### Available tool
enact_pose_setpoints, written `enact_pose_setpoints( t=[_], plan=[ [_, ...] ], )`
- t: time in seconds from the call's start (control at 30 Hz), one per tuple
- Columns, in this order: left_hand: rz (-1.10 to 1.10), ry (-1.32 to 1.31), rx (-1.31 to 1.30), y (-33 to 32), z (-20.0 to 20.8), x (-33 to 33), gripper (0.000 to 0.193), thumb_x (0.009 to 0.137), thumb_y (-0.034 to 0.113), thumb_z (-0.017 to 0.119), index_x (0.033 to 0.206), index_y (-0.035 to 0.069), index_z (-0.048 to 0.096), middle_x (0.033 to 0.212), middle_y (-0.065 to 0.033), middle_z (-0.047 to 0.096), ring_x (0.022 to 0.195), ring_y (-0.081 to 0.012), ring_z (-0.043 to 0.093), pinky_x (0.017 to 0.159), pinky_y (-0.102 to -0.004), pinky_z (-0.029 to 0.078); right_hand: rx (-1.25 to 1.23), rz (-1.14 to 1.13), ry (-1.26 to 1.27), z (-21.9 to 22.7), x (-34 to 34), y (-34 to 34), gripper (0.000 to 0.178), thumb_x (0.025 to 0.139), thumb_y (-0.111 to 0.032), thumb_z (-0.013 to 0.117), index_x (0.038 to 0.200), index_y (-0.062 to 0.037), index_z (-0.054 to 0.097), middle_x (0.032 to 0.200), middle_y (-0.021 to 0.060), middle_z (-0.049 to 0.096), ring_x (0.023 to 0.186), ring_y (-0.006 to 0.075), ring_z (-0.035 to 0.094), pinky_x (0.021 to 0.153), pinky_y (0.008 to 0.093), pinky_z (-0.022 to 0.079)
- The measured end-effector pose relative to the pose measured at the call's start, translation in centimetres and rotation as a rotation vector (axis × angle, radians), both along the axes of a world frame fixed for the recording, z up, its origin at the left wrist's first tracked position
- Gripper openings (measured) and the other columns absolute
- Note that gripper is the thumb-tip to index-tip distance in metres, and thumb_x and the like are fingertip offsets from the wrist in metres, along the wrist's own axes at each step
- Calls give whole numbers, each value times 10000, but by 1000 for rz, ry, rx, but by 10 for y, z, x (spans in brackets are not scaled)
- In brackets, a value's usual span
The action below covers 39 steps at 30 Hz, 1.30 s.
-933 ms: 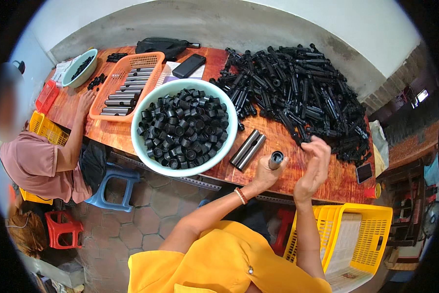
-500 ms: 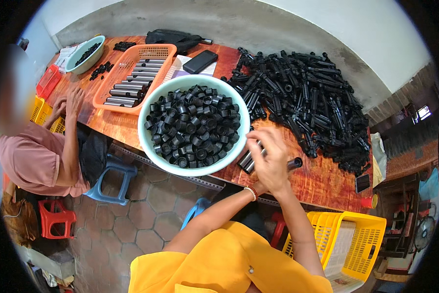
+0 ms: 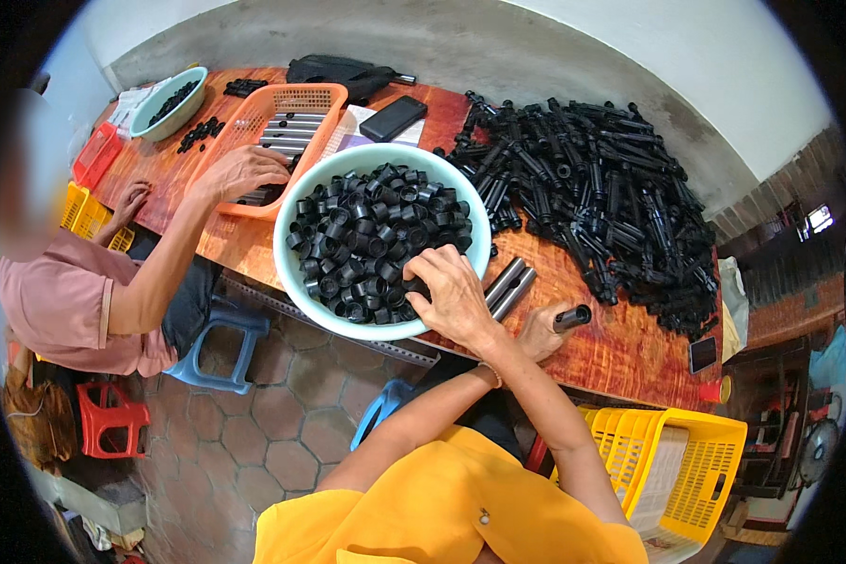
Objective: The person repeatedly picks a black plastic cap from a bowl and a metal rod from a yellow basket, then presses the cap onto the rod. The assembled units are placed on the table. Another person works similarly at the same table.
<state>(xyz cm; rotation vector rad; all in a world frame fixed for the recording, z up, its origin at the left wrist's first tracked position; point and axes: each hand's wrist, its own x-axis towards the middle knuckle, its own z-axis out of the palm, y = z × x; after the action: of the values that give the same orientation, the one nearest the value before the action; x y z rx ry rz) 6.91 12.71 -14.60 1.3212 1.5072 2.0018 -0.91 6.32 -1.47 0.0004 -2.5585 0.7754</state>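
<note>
My forearms are crossed. My right hand (image 3: 449, 293) reaches over the near right rim of a pale green bowl (image 3: 284, 273), thumb and fingers curled round a black cap at the edge of the heap of small black caps (image 3: 376, 221). To the right, my left hand (image 3: 538, 336), partly behind my right wrist, is wrapped round a tube (image 3: 573, 319) whose black end sticks out to the right. Two silver metal tubes (image 3: 511, 289) lie side by side on the table, between the bowl and my left hand.
A large pile of black rod-like parts (image 3: 592, 188) covers the table's far right. Orange basket (image 3: 333, 99) with silver tubes stands left, a co-worker's hand (image 3: 244, 174) over it. Phones (image 3: 394, 118) (image 3: 702, 354) lie on the table. Yellow crates (image 3: 705, 470) stand below right.
My right hand has moved left from above the tubes into the bowl's near right edge, uncovering my left hand on its tube. The co-worker's hand has reached into the orange basket.
</note>
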Motion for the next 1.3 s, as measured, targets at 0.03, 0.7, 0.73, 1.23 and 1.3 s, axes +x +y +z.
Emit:
enact_pose_setpoints(
  t=[0.03, 0.7, 0.73, 1.23, 1.3],
  plan=[
    [3, 7, -9, 1, -2, 1, 197, 729, 82, 691, 801, 19, 519, 645, -159, 481, 574, -344, 511, 536, -386, 403, -54, -23, 21, -2, 0, -1, 245, 656, -51, 694, 850, -53, 545, 838, 92, 525, 846, 290, 502, 735, 389, 420],
    [-41, 21, -68, -13, 26, -7, 211, 757, 91, 698, 899, 9, 565, 713, -206, 573, 701, -406, 601, 573, -389, 470, -198, -276, -41, 53, 171, 110, 263, 672, 19, 694, 934, 6, 671, 935, 113, 670, 915, 228, 629, 830, 332, 488],
    [-48, 20, -73, -13, 25, -7, 224, 755, 90, 698, 923, 10, 572, 725, -208, 580, 714, -408, 604, 579, -389, 474, -152, -254, -41, 53, 169, 113, 267, 665, 1, 716, 929, 2, 675, 923, 114, 679, 904, 244, 632, 828, 338, 491],
    [-116, -27, -153, -14, 24, -9, 216, 763, 95, 699, 795, 14, 502, 713, -173, 550, 673, -379, 577, 585, -387, 447, -113, -95, -237, 71, 165, 133, 295, 632, -32, 760, 894, 6, 629, 840, 80, 642, 803, 232, 623, 709, 317, 495],
    [-128, -47, -177, -15, 25, -10, 226, 763, 100, 699, 781, 16, 490, 705, -175, 545, 664, -389, 565, 580, -396, 444, -33, -59, -253, 74, 162, 133, 291, 633, -28, 760, 887, 4, 620, 840, 84, 629, 798, 234, 618, 702, 317, 493]
  ],
)
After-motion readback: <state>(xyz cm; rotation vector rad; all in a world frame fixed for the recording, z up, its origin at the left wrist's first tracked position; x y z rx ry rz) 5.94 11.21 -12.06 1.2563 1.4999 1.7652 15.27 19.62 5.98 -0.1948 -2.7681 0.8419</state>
